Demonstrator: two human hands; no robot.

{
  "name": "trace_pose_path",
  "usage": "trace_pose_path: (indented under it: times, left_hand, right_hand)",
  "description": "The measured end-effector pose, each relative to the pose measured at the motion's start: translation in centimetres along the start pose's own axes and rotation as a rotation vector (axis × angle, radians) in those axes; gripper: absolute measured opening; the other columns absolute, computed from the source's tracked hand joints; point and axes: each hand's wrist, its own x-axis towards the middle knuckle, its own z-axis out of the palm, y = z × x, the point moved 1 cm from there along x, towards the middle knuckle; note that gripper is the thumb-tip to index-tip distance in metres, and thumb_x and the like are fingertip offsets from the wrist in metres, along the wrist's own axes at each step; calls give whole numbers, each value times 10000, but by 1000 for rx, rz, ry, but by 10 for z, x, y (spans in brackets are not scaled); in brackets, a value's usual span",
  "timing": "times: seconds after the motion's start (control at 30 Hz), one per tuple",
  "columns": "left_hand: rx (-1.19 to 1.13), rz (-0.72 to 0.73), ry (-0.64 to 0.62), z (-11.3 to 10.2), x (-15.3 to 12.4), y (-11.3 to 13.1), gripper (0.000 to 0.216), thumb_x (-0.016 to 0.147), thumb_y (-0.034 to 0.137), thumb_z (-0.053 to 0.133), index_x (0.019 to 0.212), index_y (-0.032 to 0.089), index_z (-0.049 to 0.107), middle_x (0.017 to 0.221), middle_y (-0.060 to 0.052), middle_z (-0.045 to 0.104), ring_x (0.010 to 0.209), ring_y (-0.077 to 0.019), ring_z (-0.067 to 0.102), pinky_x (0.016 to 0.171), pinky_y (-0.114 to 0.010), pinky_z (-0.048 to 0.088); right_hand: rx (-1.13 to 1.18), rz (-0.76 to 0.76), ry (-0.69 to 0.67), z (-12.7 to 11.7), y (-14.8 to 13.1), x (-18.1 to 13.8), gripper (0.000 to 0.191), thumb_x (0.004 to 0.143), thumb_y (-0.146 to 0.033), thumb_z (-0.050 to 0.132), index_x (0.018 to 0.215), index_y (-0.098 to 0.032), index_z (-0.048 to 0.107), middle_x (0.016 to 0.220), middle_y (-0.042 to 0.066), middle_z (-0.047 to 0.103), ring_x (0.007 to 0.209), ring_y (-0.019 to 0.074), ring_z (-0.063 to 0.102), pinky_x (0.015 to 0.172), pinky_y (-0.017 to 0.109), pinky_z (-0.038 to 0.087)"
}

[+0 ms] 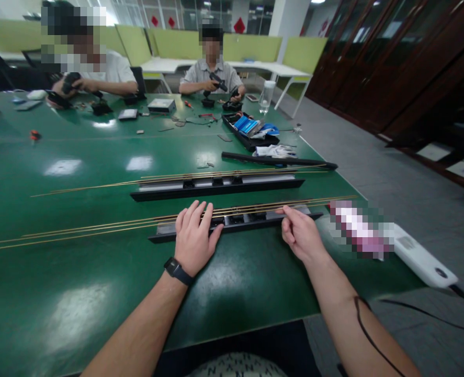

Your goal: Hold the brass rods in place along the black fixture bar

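Note:
Several thin golden rods (117, 225) lie lengthwise across a long black holder (251, 225) with a grey inside and black blocks in its middle. My left hand (194, 235), a dark watch on its wrist, rests over the rods and the holder's left half, fingers stretched out and thumb apart. At the holder's right end is my right hand (301, 233), its fingers curled and the forefinger tip at the rods. Whether that hand pinches a rod is hidden. Just beyond lies a second black holder (216, 190) with more golden rods (98, 186) across it.
Behind the holders lie a black bar (279, 159), white gloves (274, 151) and a black tray (251, 140) with blue packets. A white power strip (423, 256) sits at the table's right edge. Two people (212, 70) work across the green table (78, 293) with dark tools. A bottle (267, 97) stands near them.

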Motion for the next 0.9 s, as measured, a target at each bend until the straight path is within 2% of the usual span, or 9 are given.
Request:
trace_pose_path:
  times: [0.33,0.63,0.9]
  left_hand:
    - [-49,-10,19,2,-1,-2,533,966,391,597,1458,193,548,1463,-155,588,1449,-335,447,1215,-527,268]
    - [-16,-4,17,0,-1,0,515,979,413,586,1429,160,570,1448,-160,598,1445,-324,451,1216,-509,272]
    - [-37,-21,5,0,-1,0,519,972,404,591,1442,185,563,1463,-160,587,1457,-331,438,1215,-523,271]
  right_hand:
    - [33,-52,159,-12,-4,7,283,798,-422,790,861,-174,668,472,-63,514,273,47,323,257,167,229]
    - [21,-73,229,-10,-7,6,287,802,-428,783,838,-169,664,461,-64,508,271,46,327,245,164,226]
    - [18,-94,293,-18,-7,9,280,794,-419,782,840,-172,658,470,-59,524,279,51,345,252,166,222]
